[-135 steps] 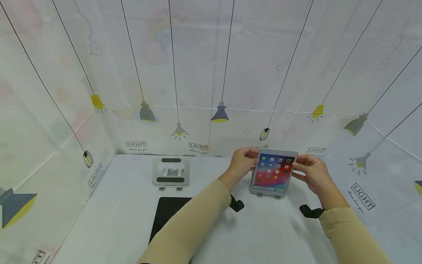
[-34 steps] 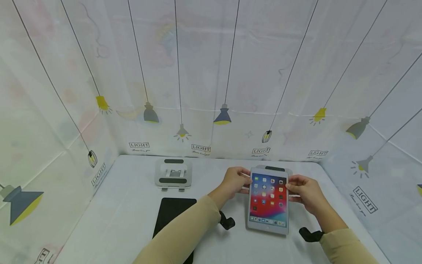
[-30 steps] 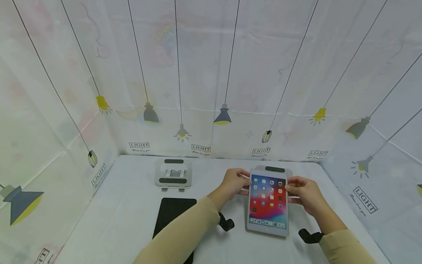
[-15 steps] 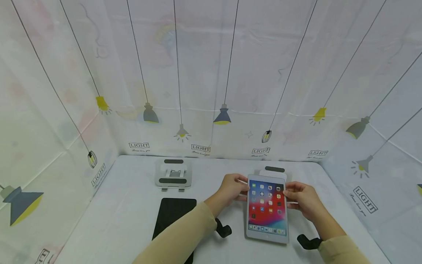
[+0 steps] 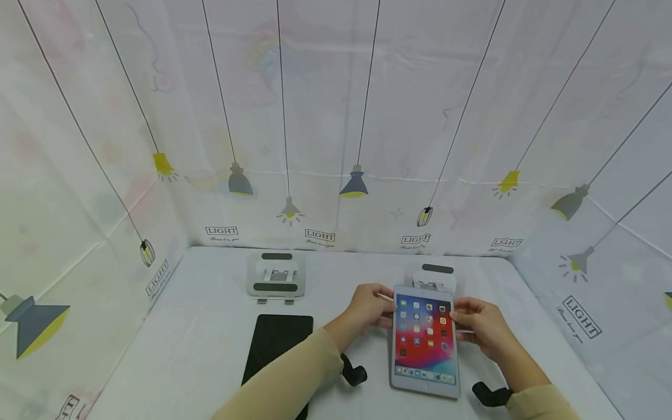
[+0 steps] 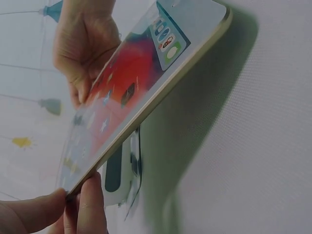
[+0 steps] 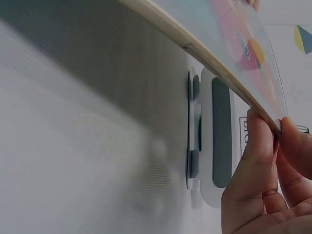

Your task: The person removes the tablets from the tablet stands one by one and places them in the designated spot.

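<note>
A white tablet with a lit screen of app icons is gripped by its two long sides. My left hand pinches its left edge near the top between thumb and fingers. On the opposite edge my right hand pinches it the same way. Both wrist views show the tablet tilted, its far end raised off the white table and its shadow beneath. Just behind it stands a folding tablet stand with dark pads, its lower part hidden by the tablet in the head view; the right wrist view shows the stand's grey pad and hooks.
A second, similar stand sits at the back left of the white table. In front of it lies a black flat tablet-like slab, partly covered by the left sleeve. A lamp-printed curtain hangs behind and along the sides.
The tablet was leaning on the right stand; both hands have lifted it off and drawn it toward me, uncovering more of the stand. The left stand and black slab stay put.
</note>
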`<state>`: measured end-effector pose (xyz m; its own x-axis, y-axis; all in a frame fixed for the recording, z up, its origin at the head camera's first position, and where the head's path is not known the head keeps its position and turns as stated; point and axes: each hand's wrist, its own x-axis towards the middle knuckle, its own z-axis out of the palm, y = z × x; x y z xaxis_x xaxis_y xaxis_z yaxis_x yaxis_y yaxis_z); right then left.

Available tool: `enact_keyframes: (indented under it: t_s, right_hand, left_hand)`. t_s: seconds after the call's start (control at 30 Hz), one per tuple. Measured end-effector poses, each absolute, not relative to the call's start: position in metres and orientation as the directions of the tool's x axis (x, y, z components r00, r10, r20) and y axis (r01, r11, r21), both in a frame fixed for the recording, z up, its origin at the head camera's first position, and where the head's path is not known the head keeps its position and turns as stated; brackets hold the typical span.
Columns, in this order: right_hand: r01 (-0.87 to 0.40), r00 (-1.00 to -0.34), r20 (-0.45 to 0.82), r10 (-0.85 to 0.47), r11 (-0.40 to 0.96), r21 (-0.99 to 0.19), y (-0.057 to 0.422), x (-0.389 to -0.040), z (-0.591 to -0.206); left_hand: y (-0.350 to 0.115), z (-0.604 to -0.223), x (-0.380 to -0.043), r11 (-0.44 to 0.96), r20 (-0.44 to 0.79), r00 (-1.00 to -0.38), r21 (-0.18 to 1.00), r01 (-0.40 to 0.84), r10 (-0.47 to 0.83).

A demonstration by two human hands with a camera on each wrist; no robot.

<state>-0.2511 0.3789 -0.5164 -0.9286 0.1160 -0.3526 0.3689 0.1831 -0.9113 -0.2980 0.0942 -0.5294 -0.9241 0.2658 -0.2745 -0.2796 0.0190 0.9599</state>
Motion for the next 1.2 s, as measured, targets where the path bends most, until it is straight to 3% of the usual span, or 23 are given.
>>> enact_keyframes:
  t_s: [1.2]
  right_hand:
    - [0.411, -0.911, -0.394, 0.118, 0.2, -0.889, 0.374, -0.238, -0.534]
  left_hand:
    - [0.086, -0.541, -0.279, 0.039, -0.28, -0.913, 0.959, -0.281, 0.298]
